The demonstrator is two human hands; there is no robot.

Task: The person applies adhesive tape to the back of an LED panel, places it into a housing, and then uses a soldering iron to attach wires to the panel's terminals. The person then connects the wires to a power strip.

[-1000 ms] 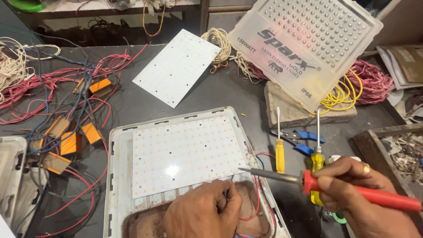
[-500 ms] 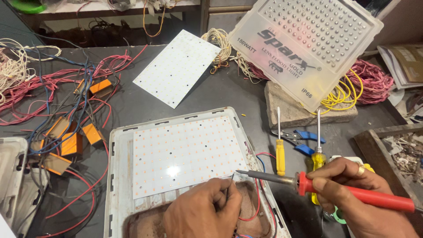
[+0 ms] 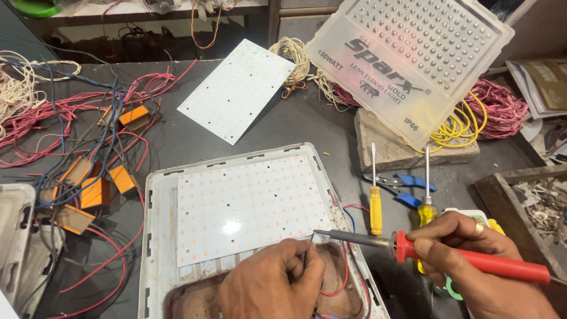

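Soldering iron [image 3: 413, 245] with a red handle is gripped by the right hand [image 3: 472, 260], its tip laid on the near right corner of the white LED board [image 3: 248, 201]. A thin wire [image 3: 308, 247] is pinched there by the left hand [image 3: 271, 286].

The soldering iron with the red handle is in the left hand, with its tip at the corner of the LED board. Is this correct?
Not quite. The head view shows the soldering iron in the right hand, its tip at the LED board corner.
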